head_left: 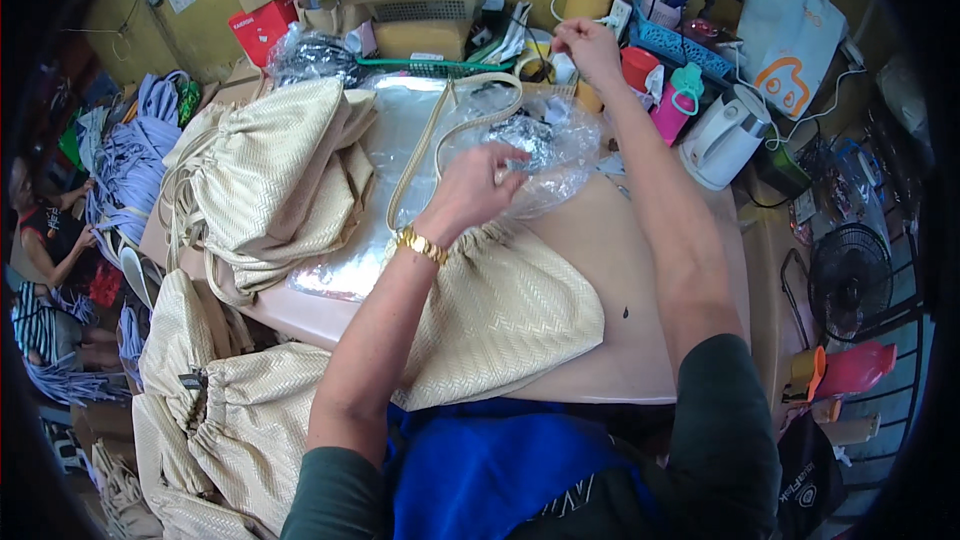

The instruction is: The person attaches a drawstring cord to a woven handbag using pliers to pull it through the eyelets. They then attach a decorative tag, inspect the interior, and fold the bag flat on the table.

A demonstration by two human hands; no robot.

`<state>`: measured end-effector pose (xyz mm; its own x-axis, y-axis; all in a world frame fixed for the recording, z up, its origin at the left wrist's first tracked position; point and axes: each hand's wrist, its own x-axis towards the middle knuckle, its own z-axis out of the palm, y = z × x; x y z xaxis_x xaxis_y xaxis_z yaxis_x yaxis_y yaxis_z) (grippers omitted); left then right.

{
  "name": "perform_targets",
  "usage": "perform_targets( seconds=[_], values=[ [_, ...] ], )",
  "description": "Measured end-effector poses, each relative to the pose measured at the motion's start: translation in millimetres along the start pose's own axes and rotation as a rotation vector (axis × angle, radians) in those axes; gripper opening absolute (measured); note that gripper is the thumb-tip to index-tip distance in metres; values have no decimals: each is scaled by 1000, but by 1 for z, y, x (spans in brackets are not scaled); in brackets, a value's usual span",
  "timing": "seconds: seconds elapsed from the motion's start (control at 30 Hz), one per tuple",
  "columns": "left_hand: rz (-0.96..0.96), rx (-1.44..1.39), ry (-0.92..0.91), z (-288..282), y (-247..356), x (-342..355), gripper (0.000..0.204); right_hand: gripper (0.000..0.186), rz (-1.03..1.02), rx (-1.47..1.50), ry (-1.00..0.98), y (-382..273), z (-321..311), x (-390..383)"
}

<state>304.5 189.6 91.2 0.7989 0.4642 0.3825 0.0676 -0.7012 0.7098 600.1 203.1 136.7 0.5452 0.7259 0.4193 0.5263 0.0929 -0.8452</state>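
Observation:
A cream woven drawstring bag point(510, 310) lies on the table in front of me, its gathered mouth under my left wrist. My left hand point(475, 190) is above that mouth, fingers curled in toward the thumb; anything between them is too small to make out. Beside it, the bag's long cream strap point(420, 155) loops away across the table. Raised toward the far side is my right hand point(590, 48), its fingers pinched together, and what they hold, if anything, does not show. A clear plastic bag with dark small items point(545, 140) lies just beyond my left hand.
Several matching woven bags point(255, 170) are stacked at the left, with more point(255, 405) below the table edge. A white kettle point(725, 137), pink bottle point(676, 105) and blue basket point(690, 45) stand at the right. Two people sit at far left near lilac strips point(140, 155).

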Motion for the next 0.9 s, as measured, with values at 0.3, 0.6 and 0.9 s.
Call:
perform_targets(
  seconds=[0.3, 0.6, 0.9],
  values=[
    [-451, 449, -203, 18, -23, -56, 50, 14, -52, -58, -175, -69, -16, -55],
    [-612, -587, -79, 39, -53, -46, 20, 7, -123, -396, -366, -69, 7, -208],
    [-575, -1017, -27, 30, -61, -59, 21, 10, -106, -521, -273, -64, 40, -234]
  ],
)
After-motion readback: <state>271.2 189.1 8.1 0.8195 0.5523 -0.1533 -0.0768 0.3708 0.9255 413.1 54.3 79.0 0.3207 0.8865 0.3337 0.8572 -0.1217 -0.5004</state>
